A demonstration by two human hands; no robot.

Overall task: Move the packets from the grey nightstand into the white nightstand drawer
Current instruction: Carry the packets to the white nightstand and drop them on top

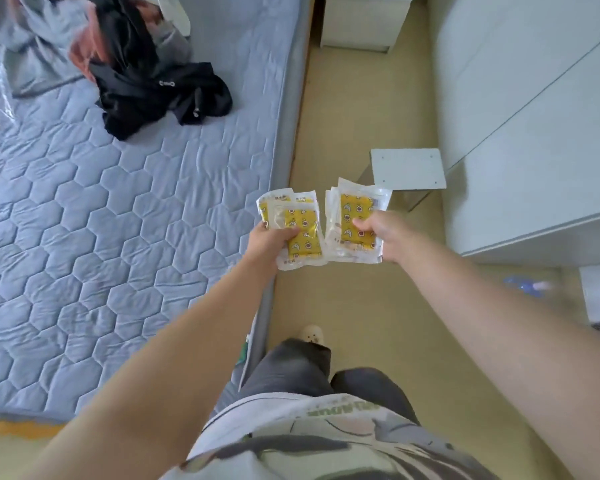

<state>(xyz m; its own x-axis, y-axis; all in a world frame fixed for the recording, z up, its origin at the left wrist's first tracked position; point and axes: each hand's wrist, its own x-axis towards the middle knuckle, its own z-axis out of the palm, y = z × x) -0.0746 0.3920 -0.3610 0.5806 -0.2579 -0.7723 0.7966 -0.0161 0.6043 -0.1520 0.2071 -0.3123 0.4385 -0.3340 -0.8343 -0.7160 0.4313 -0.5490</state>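
I stand in the aisle between the bed and a white cabinet with both arms stretched forward. My left hand (pixel 270 241) grips a stack of clear packets with yellow patterned inserts (pixel 297 225). A second stack of the same packets (pixel 355 216) is held in my right hand (pixel 381 237). The two stacks sit side by side, almost touching, above the floor. The white nightstand (pixel 361 24) stands at the far end of the aisle, with its drawers looking closed. The grey nightstand is not in view.
A bed with a blue quilted mattress (pixel 118 209) fills the left side, with a pile of dark and grey clothes (pixel 129 67) on it. A tall white cabinet (pixel 534 133) lines the right. A small white panel (pixel 407 169) stands in the aisle ahead.
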